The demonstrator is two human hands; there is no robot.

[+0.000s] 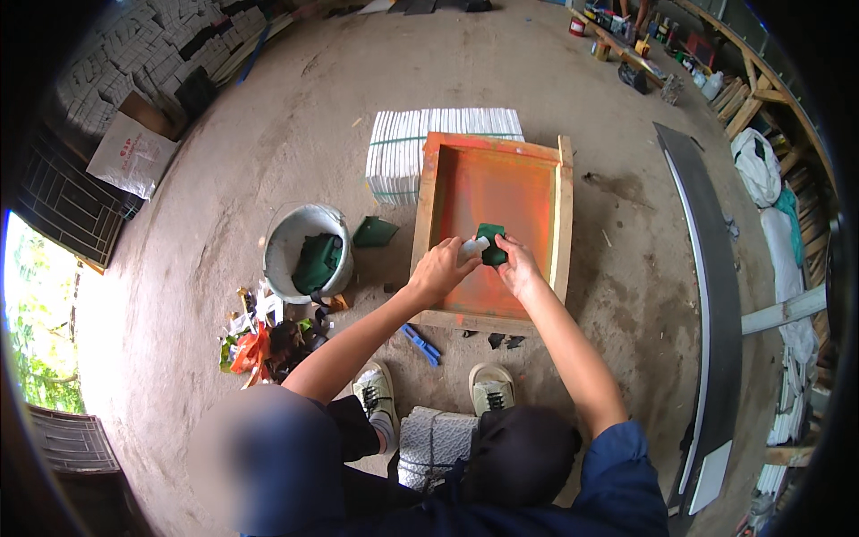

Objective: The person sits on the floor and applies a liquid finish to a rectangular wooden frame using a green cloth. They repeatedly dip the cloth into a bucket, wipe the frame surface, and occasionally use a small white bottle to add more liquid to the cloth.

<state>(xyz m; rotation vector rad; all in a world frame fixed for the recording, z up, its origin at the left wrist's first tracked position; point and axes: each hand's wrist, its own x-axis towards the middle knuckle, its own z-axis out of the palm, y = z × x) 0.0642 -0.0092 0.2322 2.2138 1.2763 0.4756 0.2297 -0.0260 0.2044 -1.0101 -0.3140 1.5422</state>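
Note:
My left hand point(438, 271) is closed around a small whitish, roughly cylindrical object point(474, 248) whose exact kind I cannot make out. My right hand point(516, 267) pinches a small dark green piece of sheet material point(490, 234), right against the tip of the whitish object. Both hands are above a shallow wooden frame point(564, 215) with an orange-stained flat panel point(497, 192) inside it. To the left stands a grey-white bucket point(276, 259) with more green material point(318, 262) in it. A loose green piece point(376, 232) lies on the floor between bucket and frame.
Behind the frame is a strapped stack of white slabs point(394, 148). Blue pliers-like tool point(420, 345) and black scraps point(497, 341) lie near my shoes point(490, 389). Mixed scraps point(264, 345) are piled below the bucket. A long dark board point(716, 295) runs along the right.

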